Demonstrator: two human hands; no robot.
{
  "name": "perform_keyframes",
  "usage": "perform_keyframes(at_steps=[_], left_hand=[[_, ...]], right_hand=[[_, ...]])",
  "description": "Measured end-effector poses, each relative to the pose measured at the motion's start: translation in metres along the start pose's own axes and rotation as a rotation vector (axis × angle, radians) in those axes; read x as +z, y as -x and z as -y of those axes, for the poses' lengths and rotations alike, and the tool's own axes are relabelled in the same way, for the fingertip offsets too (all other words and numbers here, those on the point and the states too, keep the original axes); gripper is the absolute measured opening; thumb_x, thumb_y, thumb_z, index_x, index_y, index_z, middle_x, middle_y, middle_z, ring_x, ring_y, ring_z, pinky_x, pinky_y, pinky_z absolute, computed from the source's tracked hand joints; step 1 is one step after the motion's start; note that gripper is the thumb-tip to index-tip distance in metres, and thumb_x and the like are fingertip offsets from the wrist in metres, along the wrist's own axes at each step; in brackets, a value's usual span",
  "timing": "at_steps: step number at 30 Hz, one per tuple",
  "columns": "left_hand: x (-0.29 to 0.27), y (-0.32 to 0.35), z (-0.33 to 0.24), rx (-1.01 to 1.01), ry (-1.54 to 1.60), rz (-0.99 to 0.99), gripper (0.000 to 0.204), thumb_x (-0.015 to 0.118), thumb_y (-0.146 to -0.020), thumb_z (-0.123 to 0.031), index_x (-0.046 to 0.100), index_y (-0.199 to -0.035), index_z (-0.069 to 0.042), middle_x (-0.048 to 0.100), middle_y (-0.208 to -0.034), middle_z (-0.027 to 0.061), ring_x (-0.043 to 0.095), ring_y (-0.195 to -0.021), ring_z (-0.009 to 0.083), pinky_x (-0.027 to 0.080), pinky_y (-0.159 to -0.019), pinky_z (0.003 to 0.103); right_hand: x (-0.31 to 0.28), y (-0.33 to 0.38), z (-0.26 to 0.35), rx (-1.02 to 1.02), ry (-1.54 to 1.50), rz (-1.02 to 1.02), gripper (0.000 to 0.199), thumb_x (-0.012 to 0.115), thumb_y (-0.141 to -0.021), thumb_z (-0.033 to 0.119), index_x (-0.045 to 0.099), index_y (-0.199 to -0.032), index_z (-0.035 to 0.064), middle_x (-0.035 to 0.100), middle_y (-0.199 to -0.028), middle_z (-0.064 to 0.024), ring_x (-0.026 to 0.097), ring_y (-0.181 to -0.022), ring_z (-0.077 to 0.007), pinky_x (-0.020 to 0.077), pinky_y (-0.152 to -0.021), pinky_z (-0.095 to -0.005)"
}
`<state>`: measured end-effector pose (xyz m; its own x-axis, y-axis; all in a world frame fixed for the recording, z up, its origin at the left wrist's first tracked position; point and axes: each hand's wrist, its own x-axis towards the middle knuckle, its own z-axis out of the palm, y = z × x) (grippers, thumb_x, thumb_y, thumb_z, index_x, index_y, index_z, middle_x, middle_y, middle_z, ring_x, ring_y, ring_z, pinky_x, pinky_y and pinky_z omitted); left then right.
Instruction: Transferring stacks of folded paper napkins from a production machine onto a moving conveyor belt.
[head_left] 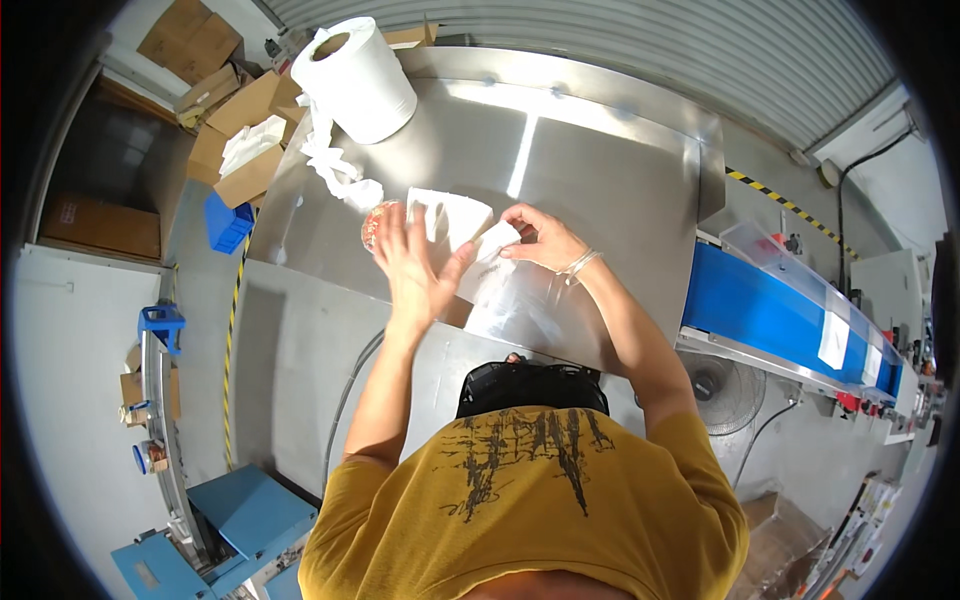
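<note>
My left hand (410, 265) lies with its fingers stretched out, its fingertips by a round red-and-white patterned thing (369, 228) that it partly covers. Beside those fingers, white paper (452, 212) is spread on the steel table (600, 190). My right hand (545, 240), wearing a thin bracelet, pinches a folded piece of white paper (494, 241) between thumb and fingers. Whether the two pieces of paper are joined, I cannot tell. Below my hands, at the near edge, is a shiny, see-through patch (515, 300) that looks like plastic film.
A big white paper roll (362, 85) stands at the far left, a crumpled strip (335, 165) trailing from it. Past the table's left side are an open cardboard box (250, 180) and a blue bin (228, 222). A blue conveyor belt (750, 300) runs along the right.
</note>
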<state>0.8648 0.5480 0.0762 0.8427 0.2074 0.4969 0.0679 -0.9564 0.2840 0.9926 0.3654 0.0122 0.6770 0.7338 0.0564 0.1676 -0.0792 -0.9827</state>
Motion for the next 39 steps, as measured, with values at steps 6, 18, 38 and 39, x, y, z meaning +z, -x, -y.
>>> perform_keyframes(at_steps=[6, 18, 38, 39], left_hand=[[-0.013, -0.028, 0.037, -0.140, -0.014, 0.307, 0.113, 0.074, -0.056, -0.067, 0.036, -0.134, 0.006, 0.048, -0.125, 0.0279, 0.040, -0.123, 0.0425, 0.031, -0.102, 0.051], [0.003, -0.058, 0.067, -0.565, 0.387, 0.573, 0.082, 0.034, -0.085, -0.071, 0.057, -0.115, 0.001, 0.055, -0.118, 0.0242, 0.048, -0.113, 0.0376, 0.034, -0.098, 0.039], [0.021, 0.070, -0.229, 0.037, 0.246, 0.266, 0.054, 0.074, -0.069, -0.015, 0.056, -0.117, -0.001, 0.041, -0.130, 0.0179, 0.038, -0.119, 0.0369, 0.028, -0.098, 0.048], [0.022, 0.071, -0.229, 0.046, 0.222, 0.251, 0.049, 0.073, -0.071, -0.012, 0.057, -0.116, -0.002, 0.042, -0.130, 0.0168, 0.038, -0.120, 0.0362, 0.029, -0.098, 0.048]], right_hand=[[0.005, -0.012, 0.002, 0.042, -0.003, 0.093, 0.044, 0.076, -0.074, 0.017, 0.057, -0.112, 0.0037, 0.064, -0.101, -0.0094, 0.059, -0.092, -0.0176, 0.0482, -0.080, -0.0308], [0.011, -0.017, -0.006, -0.012, 0.028, 0.015, 0.043, 0.075, -0.073, 0.021, 0.058, -0.108, 0.0035, 0.065, -0.100, -0.0111, 0.062, -0.089, -0.0215, 0.0483, -0.078, -0.0325], [-0.094, 0.191, 0.019, 0.056, 0.142, -0.250, 0.060, 0.068, -0.068, -0.005, 0.048, -0.123, 0.0066, 0.057, -0.116, -0.0089, 0.057, -0.101, -0.0201, 0.0456, -0.090, -0.0316], [-0.095, 0.193, 0.018, 0.040, 0.134, -0.251, 0.060, 0.068, -0.068, -0.004, 0.048, -0.124, 0.0068, 0.056, -0.116, -0.0087, 0.057, -0.100, -0.0198, 0.0453, -0.090, -0.0311]])
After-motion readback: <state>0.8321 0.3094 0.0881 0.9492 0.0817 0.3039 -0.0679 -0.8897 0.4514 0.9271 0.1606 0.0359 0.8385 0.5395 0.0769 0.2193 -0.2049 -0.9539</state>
